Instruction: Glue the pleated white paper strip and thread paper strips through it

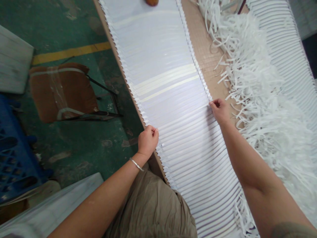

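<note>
Counting one left grip (148,142), one right grip (221,112); one bracelet (136,164) near the left grip; two beds of white strips (183,142), one between both grips, one farther right; one loose heap (267,86) beside the right grip; leftward, one brown chair (69,91), one blue lattice piece (18,145), two pale blocks (12,62).

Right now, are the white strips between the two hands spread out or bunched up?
Spread out: the white strips lie side by side, running across from the left hand to the right hand.
</note>
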Demonstrator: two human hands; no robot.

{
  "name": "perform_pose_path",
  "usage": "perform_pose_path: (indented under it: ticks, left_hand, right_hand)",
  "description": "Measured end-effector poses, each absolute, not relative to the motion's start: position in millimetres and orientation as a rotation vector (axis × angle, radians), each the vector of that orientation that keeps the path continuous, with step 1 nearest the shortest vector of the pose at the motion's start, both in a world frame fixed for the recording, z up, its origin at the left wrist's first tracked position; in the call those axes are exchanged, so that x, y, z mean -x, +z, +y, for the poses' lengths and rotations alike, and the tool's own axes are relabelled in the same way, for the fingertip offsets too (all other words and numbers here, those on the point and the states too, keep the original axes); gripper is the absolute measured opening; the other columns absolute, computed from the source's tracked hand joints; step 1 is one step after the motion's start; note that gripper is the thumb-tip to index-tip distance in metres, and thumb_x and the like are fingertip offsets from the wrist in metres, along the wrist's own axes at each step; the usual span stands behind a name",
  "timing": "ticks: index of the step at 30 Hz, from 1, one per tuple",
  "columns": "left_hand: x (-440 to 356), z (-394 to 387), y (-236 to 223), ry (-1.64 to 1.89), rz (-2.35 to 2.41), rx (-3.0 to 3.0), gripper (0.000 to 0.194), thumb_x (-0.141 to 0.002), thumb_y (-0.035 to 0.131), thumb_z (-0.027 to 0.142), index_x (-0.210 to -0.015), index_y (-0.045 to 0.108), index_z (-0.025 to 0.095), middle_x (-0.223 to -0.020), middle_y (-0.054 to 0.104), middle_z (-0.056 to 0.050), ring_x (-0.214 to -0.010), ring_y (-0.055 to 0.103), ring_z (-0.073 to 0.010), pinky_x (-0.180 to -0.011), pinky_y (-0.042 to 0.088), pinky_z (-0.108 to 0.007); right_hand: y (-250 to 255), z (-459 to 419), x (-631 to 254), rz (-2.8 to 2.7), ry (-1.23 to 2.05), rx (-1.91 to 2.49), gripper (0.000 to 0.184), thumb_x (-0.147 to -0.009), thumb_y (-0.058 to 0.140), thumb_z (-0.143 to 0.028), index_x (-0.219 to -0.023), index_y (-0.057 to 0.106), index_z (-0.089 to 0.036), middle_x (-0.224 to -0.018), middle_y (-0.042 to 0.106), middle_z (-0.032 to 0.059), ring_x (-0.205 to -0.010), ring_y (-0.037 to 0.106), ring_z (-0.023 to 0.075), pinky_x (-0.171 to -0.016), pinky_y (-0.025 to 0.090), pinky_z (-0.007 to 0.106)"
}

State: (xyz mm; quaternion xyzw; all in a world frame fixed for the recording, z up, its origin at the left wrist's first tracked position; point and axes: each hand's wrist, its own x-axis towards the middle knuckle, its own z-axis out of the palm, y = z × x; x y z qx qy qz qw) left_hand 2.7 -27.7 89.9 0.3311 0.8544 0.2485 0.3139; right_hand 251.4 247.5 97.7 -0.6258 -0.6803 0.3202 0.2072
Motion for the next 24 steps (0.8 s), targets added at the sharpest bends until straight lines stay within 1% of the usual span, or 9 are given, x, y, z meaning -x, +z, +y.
perform_pose_path:
  ticks: [4, 10, 19, 24]
  left_hand:
    - [-2.5, -27.8, 88.1, 0.658, 2.249, -0.875, 0.018, -0.091, 0.057, 0.029, -0.074, 0.052, 0.025, -0.071, 0.067, -0.003, -0.069, 0.064, -0.0205, -0.066, 0.041, -0.028]
    - [-2.9, -29.5, 83.9, 0.712, 2.244, -0.855, 0.018, -0.090, 0.056, 0.031, -0.074, 0.053, 0.025, -0.071, 0.067, -0.003, -0.068, 0.063, -0.0198, -0.065, 0.040, -0.028]
    - [-2.3, -29.1, 85.1, 0.722, 2.243, -0.828, 0.016, -0.089, 0.056, 0.030, -0.075, 0.053, 0.024, -0.071, 0.066, -0.002, -0.068, 0.063, -0.0192, -0.067, 0.041, -0.028]
    - [-1.1, -28.4, 86.2, 0.697, 2.244, -0.838, 0.017, -0.089, 0.056, 0.028, -0.073, 0.052, 0.024, -0.070, 0.065, -0.002, -0.067, 0.062, -0.0191, -0.068, 0.041, -0.029]
  right_hand:
    - [100.4, 245.7, -245.4, -1.952, 0.815, 1.796, 0.013, -0.082, 0.067, -0.026, -0.073, 0.058, -0.023, -0.067, 0.060, -0.0011, -0.067, 0.054, 0.0165, -0.070, 0.047, 0.030]
    - [99.5, 245.7, -244.5, -1.950, 0.806, 1.852, 0.016, -0.081, 0.069, -0.023, -0.071, 0.057, -0.022, -0.066, 0.058, -0.0018, -0.065, 0.053, 0.0161, -0.070, 0.044, 0.030]
    - [88.0, 248.0, -253.2, -1.990, 0.752, 1.820, 0.015, -0.082, 0.071, -0.028, -0.074, 0.059, -0.024, -0.070, 0.063, 0.0005, -0.069, 0.058, 0.0194, -0.072, 0.047, 0.033]
    - [87.6, 247.5, -251.8, -1.990, 0.741, 1.834, 0.014, -0.082, 0.070, -0.029, -0.076, 0.060, -0.024, -0.071, 0.063, 0.0007, -0.069, 0.058, 0.0193, -0.074, 0.047, 0.033]
